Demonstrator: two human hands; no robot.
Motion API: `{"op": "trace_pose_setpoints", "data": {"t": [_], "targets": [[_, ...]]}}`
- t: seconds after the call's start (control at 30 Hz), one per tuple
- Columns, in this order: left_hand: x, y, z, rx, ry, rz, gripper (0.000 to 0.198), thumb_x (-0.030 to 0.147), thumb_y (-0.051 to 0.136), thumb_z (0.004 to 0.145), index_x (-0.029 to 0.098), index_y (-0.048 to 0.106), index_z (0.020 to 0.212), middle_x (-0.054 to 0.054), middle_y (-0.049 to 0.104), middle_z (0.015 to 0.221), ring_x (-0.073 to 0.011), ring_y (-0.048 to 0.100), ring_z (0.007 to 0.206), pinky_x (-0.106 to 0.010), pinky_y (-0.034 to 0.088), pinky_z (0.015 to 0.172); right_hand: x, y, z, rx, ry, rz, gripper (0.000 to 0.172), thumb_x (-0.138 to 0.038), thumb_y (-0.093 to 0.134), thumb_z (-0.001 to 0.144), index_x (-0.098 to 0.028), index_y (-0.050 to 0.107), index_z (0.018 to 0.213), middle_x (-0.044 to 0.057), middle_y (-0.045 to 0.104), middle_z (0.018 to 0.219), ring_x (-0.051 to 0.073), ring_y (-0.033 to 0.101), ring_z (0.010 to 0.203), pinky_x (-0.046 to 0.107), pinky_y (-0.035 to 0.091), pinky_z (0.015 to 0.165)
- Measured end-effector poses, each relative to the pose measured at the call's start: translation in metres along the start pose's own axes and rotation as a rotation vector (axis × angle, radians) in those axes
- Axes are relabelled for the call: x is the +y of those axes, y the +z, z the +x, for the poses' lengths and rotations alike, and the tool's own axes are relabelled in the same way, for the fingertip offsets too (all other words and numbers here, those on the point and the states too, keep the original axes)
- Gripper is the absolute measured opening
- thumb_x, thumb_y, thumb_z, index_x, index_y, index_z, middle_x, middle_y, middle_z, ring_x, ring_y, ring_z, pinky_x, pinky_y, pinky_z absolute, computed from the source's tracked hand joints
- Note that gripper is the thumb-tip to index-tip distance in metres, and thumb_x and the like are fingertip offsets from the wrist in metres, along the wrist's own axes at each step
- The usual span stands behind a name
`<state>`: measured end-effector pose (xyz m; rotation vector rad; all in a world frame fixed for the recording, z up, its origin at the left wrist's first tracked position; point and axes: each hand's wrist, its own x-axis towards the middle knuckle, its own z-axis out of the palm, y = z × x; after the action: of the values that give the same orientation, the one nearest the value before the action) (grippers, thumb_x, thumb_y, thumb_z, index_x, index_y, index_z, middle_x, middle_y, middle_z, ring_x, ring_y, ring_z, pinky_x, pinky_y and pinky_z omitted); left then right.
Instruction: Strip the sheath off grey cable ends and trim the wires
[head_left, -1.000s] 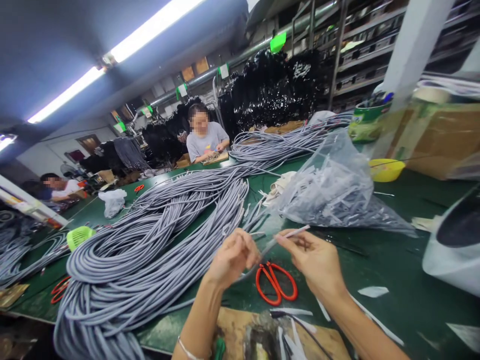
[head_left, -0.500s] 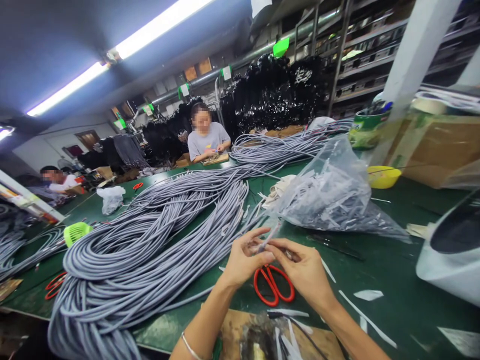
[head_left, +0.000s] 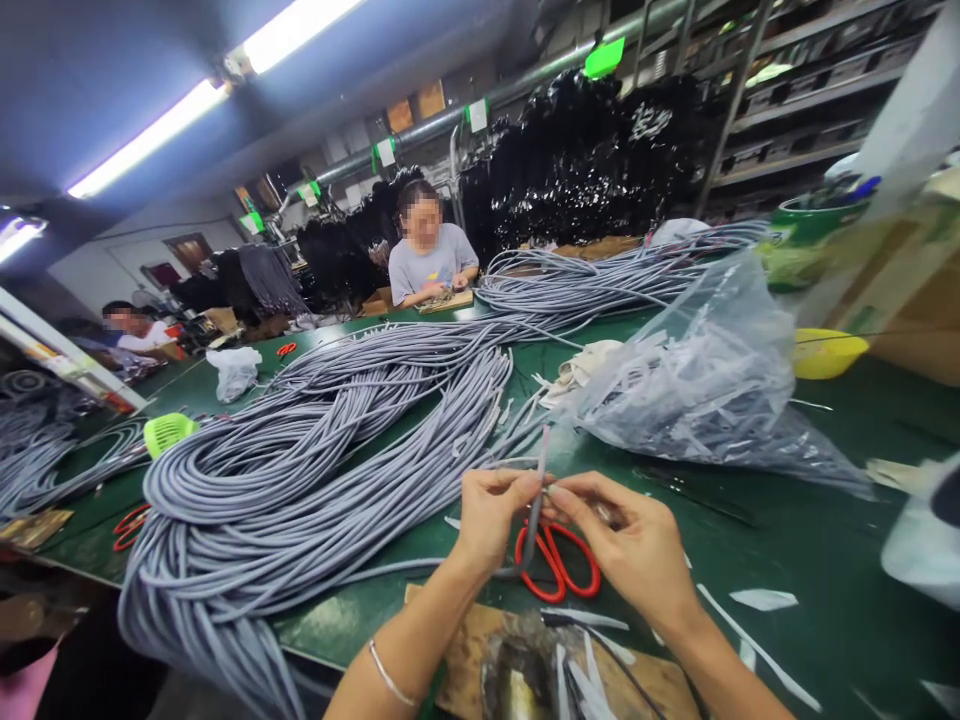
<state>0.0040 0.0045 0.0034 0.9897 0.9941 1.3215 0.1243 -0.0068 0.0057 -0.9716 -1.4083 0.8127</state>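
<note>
My left hand pinches a grey cable between thumb and fingers, its pale end standing upright above them. Close beside it, my right hand is closed, thumb and fingertips together against the cable. Something small seems to sit in its fingers, too indistinct to name. Red-handled scissors lie on the green table just below both hands. A big coil of grey cables spreads out to the left of my hands.
A clear bag of white scraps stands at the right, with a yellow bowl behind it. Near me is a worn board bearing a dark metal piece and white strips. A co-worker sits across the table.
My left fingers have closed from a looser hold into a pinch, and the cable now stands more upright. My right hand stays beside it. The view has shifted slightly.
</note>
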Motion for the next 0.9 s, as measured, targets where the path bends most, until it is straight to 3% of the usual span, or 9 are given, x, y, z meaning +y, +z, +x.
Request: {"op": "trace_pose_setpoints", "data": {"t": [0.1,0.27,0.4,0.57,0.77,0.83,0.9], "targets": [[0.001,0.003,-0.001,0.02,-0.047,-0.06,0.044,0.051,0.078,0.046,0.01,0.066,0.058,-0.001,0.056,0.041,-0.0131,0.051,0.034,-0.026,0.045,0.042,0.001,0.0,-0.001,0.041,-0.048,-0.073,0.021,-0.035,0.061,0.071,-0.019,0.063,0.058,0.0,0.063,0.05,0.012,0.054,0.04,0.02,0.043,0.039],[0.003,0.005,-0.003,0.066,0.062,0.023,0.042,0.053,0.072,0.057,0.014,0.056,0.058,0.003,0.052,0.042,-0.0114,0.052,0.031,-0.022,0.043,0.036,0.0,0.002,-0.003,0.048,-0.1,-0.135,0.019,-0.032,0.059,0.073,-0.02,0.062,0.058,-0.001,0.061,0.049,0.01,0.051,0.038,0.019,0.039,0.037],[0.002,0.002,0.0,0.002,0.029,0.012,0.047,0.061,0.064,0.061,0.016,0.048,0.065,0.005,0.053,0.047,-0.01,0.052,0.03,-0.018,0.041,0.031,0.001,0.002,-0.003,0.056,-0.086,-0.15,0.02,-0.033,0.058,0.073,-0.02,0.061,0.058,-0.002,0.06,0.047,0.01,0.048,0.035,0.019,0.038,0.035],[0.001,-0.001,0.003,0.061,0.081,-0.019,0.049,0.062,0.062,0.064,0.016,0.047,0.067,0.004,0.058,0.055,-0.0093,0.056,0.037,-0.018,0.046,0.037,0.001,0.0,0.0,0.065,-0.072,-0.152,0.019,-0.032,0.057,0.073,-0.019,0.06,0.059,-0.002,0.059,0.048,0.01,0.052,0.038,0.018,0.04,0.037],[0.014,-0.013,0.014,0.217,0.214,-0.129,0.044,0.05,0.071,0.061,0.014,0.046,0.056,0.008,0.045,0.042,-0.0028,0.046,0.036,-0.011,0.031,0.034,0.002,-0.002,0.0,0.076,-0.07,-0.162,0.021,-0.033,0.057,0.073,-0.019,0.061,0.059,-0.002,0.058,0.046,0.01,0.052,0.037,0.017,0.041,0.037],[0.02,-0.018,0.019,0.281,0.222,-0.234,0.043,0.049,0.073,0.058,0.015,0.048,0.06,0.008,0.047,0.047,-0.0024,0.047,0.041,-0.011,0.035,0.04,0.005,-0.003,0.0,0.096,-0.055,-0.152,0.021,-0.035,0.058,0.073,-0.019,0.061,0.06,-0.002,0.058,0.046,0.011,0.053,0.038,0.017,0.042,0.038],[0.023,-0.022,0.02,0.185,0.139,-0.238,0.044,0.046,0.078,0.052,0.015,0.054,0.071,0.005,0.057,0.059,-0.0056,0.056,0.053,-0.014,0.044,0.05,0.006,-0.003,0.0,0.117,-0.039,-0.141,0.023,-0.039,0.059,0.073,-0.018,0.061,0.061,-0.001,0.058,0.046,0.011,0.054,0.039,0.018,0.043,0.038]]}}
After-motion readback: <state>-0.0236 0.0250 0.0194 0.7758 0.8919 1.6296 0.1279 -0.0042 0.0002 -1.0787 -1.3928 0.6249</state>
